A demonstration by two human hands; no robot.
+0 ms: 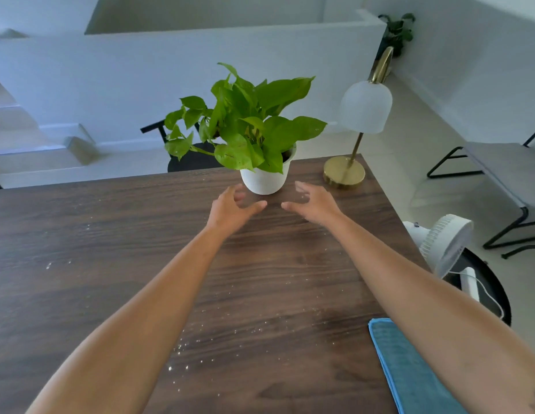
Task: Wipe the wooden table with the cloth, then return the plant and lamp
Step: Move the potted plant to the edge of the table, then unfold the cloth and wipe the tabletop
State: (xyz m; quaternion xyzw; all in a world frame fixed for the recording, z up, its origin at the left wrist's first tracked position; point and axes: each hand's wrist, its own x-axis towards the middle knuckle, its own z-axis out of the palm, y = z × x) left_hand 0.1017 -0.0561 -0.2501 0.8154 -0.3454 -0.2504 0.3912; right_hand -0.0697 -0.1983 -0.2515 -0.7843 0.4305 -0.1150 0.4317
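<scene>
Just beyond both open, empty hands, left hand (234, 208) and right hand (315, 204), the plant (248, 127) looks top-heavy, so its smooth, breakable pot (264, 182) wants gripping on both sides.

Wooden bench (110, 249): dark brown grain, scattered with white crumbs, densest near centre front. Plant (245, 124): leafy green, upright in a white pot (264, 182) at the far edge. Lamp (354, 138): round brass base on the far right corner, thin brass stem, frosted white dome shade. Cloth (409, 372): blue, lying flat at the near right edge.
</scene>
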